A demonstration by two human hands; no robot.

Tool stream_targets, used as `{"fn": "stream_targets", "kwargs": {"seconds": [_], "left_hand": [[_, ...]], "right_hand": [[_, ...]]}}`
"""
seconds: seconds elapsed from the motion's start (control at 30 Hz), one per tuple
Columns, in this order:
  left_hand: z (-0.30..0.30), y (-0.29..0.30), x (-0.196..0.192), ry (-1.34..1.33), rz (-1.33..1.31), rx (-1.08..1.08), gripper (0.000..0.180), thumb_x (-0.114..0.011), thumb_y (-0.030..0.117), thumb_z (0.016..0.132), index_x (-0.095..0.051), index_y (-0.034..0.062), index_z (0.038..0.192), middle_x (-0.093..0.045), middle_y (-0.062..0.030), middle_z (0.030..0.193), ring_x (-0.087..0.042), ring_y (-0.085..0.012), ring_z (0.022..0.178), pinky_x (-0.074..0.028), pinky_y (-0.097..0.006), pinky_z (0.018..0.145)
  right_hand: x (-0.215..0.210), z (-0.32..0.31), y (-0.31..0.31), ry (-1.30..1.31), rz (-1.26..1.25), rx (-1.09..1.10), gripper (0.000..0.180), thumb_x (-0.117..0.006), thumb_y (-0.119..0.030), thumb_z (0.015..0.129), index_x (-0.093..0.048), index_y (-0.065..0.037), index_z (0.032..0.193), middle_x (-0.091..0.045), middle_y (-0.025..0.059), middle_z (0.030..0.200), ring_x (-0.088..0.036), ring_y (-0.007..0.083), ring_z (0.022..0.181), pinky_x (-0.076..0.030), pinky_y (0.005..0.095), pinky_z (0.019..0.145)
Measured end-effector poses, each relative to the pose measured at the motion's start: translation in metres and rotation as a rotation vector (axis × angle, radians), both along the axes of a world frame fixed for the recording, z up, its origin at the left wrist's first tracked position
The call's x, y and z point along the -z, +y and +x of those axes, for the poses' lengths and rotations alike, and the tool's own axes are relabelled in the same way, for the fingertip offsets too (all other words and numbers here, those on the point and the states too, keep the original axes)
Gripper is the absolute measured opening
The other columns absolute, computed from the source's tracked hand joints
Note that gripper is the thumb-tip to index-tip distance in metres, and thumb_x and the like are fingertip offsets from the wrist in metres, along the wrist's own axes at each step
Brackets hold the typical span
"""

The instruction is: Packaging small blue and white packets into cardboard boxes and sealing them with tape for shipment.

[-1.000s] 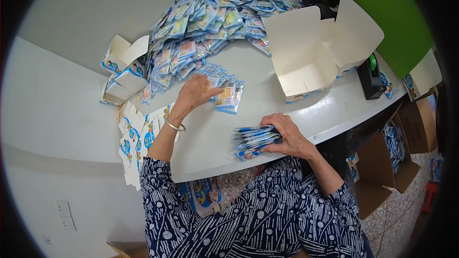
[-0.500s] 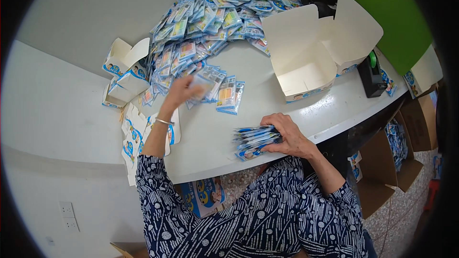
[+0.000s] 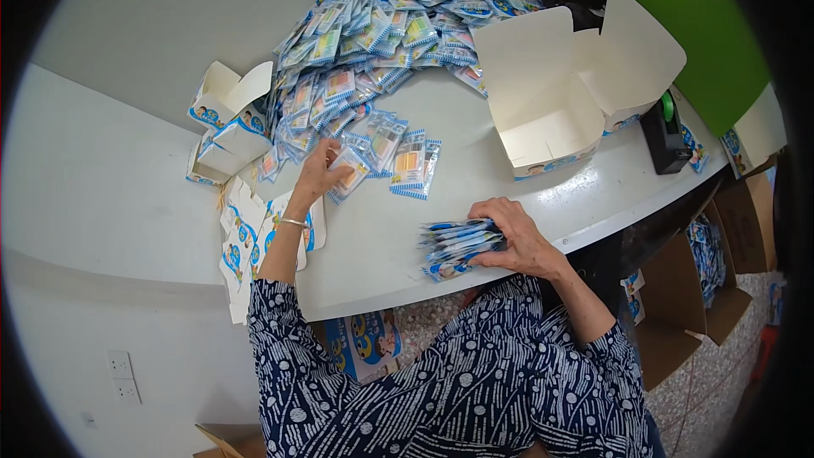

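Showing mostly their layered edges, a thick stack of small packets (image 3: 458,248) is clasped in the right hand (image 3: 524,243), near the front edge of the white surface (image 3: 381,263); the fingers are curled around its far side and the thumb is set against the near side. Crinkled white and blue wrapping is seen along the layers, and bright blue print on the nearest face. At the left hand (image 3: 317,176), the fingers are partly bent and a single packet (image 3: 353,166) is touched by the thumb; whether it is firmly gripped cannot be told. Its shiny front is bordered by a blue-striped end, with a pale yellowish patch. Beside it, loose packets (image 3: 409,161) are laid overlapping, one marked with an orange panel. Behind them, a large heap (image 3: 356,51) of similar packets is spread, tinted orange, yellow and green.
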State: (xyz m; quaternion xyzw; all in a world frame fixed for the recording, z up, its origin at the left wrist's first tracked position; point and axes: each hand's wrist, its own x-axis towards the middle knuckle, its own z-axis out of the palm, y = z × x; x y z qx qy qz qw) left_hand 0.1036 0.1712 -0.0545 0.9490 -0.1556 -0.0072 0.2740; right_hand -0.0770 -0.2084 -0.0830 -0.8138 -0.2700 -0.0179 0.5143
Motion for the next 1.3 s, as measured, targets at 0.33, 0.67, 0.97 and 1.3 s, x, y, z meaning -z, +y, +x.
{"fn": "stream_targets", "kwargs": {"seconds": [0.33, 0.67, 0.97, 1.3], "left_hand": [[-0.023, -0.002, -0.036, 0.408, -0.452, -0.260, 0.033, -0.076, 0.022, 0.078, -0.067, -0.0011, 0.099, -0.068, -0.0055, 0.087, -0.063, -0.0103, 0.077, -0.047, -0.023, 0.070], [0.014, -0.054, 0.007, 0.156, -0.049, 0.005, 0.033, -0.073, 0.030, 0.083, -0.067, 0.0020, 0.098, -0.064, -0.0014, 0.085, -0.055, -0.0088, 0.073, -0.044, -0.025, 0.068], [-0.005, -0.089, -0.034, -0.284, -0.193, 0.089, 0.033, -0.073, 0.025, 0.082, -0.060, 0.0001, 0.100, -0.065, -0.0065, 0.097, -0.060, -0.0144, 0.079, -0.047, -0.029, 0.068], [-0.004, -0.012, -0.055, 0.504, -0.755, -0.191, 0.032, -0.072, 0.010, 0.083, -0.062, -0.0007, 0.111, -0.067, -0.0042, 0.101, -0.062, -0.0109, 0.092, -0.049, -0.026, 0.083]], "right_hand": [[0.003, 0.001, 0.002, -0.031, 0.005, -0.006, 0.061, -0.079, -0.036, 0.069, -0.053, -0.009, 0.116, -0.055, 0.0074, 0.113, -0.050, 0.0265, 0.107, -0.035, 0.0374, 0.097], [0.000, 0.000, 0.005, -0.010, 0.002, -0.009, 0.060, -0.078, -0.037, 0.069, -0.053, -0.009, 0.116, -0.055, 0.0078, 0.113, -0.050, 0.0265, 0.107, -0.035, 0.0372, 0.096], [0.002, 0.000, 0.000, -0.003, 0.003, 0.000, 0.059, -0.078, -0.036, 0.070, -0.053, -0.009, 0.116, -0.055, 0.0082, 0.114, -0.050, 0.0265, 0.108, -0.035, 0.0374, 0.097], [0.002, 0.001, 0.001, 0.013, -0.006, -0.008, 0.059, -0.078, -0.035, 0.070, -0.053, -0.009, 0.116, -0.055, 0.0077, 0.114, -0.050, 0.0264, 0.108, -0.035, 0.0371, 0.097]]}}
